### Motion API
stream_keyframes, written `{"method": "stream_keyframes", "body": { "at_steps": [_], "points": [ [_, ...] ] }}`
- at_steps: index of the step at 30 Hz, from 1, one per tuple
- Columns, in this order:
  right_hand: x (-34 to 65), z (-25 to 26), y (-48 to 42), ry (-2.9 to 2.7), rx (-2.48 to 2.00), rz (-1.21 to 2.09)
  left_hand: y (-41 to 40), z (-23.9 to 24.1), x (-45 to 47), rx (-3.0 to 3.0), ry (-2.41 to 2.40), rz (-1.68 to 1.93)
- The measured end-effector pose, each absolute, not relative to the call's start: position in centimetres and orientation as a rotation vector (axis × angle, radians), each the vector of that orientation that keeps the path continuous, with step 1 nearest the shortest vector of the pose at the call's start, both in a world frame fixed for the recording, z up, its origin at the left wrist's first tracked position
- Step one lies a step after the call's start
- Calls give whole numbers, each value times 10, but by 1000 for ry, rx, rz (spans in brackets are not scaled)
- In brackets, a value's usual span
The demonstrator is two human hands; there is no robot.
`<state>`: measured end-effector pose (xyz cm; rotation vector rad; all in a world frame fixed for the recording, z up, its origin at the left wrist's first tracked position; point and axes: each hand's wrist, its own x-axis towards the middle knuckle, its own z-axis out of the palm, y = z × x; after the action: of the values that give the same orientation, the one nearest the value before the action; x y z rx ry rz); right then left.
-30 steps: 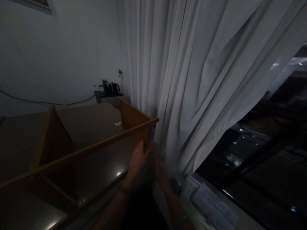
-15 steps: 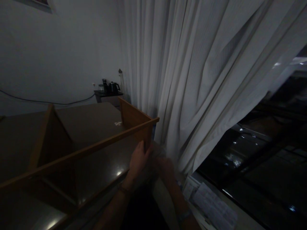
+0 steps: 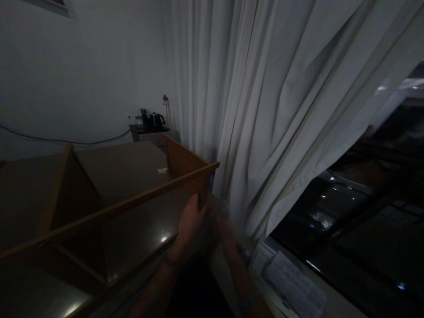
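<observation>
A brown wooden shelf unit (image 3: 132, 206) with upright boards stretches from the left edge to just short of the curtain. At its right end stands an end board (image 3: 199, 187). My left hand (image 3: 192, 218) is closed around the lower front edge of this board, thumb side up. To the right of it, my right hand (image 3: 225, 232) is held close to the board's outer side. Its fingers are smeared by motion and the dim light, so what they hold, if anything, cannot be made out.
A long white curtain (image 3: 245, 110) hangs close on the right, beside a dark window (image 3: 347, 212). Papers (image 3: 294, 282) lie on the sill at lower right. A black kettle (image 3: 156, 120) stands on a small cabinet (image 3: 149, 134) at the back. A cable (image 3: 66, 141) runs along the wall.
My right hand has shifted and turned slightly beside the end board, its wrist moving a little left. My left hand keeps its hold, and the shelf unit has stayed in place.
</observation>
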<state>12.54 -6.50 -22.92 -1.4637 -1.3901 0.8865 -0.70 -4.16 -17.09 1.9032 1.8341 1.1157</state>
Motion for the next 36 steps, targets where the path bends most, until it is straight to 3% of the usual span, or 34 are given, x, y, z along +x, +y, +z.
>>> {"method": "stream_keyframes", "body": {
  "at_steps": [6,15,20,23,30,36],
  "points": [
    [130,-232,-67,-1448,-1508,815,-41,-170,-8,1898,1840,1107],
    [155,-222,-74,-1899,-1592,112,-39,-174,-8,1906,1827,1143],
    [151,-216,-75,-2016,-1669,-100,-38,-174,-8,1914,1839,1129],
    [141,-222,-78,-1954,-1703,19,-38,-173,-8,1908,1842,1115],
    [114,-230,-80,-1325,-1396,934,-40,-173,-8,1922,1832,1114],
    [118,-223,-81,-1307,-1334,1012,-40,-174,-8,1923,1841,1126]
  ]
}}
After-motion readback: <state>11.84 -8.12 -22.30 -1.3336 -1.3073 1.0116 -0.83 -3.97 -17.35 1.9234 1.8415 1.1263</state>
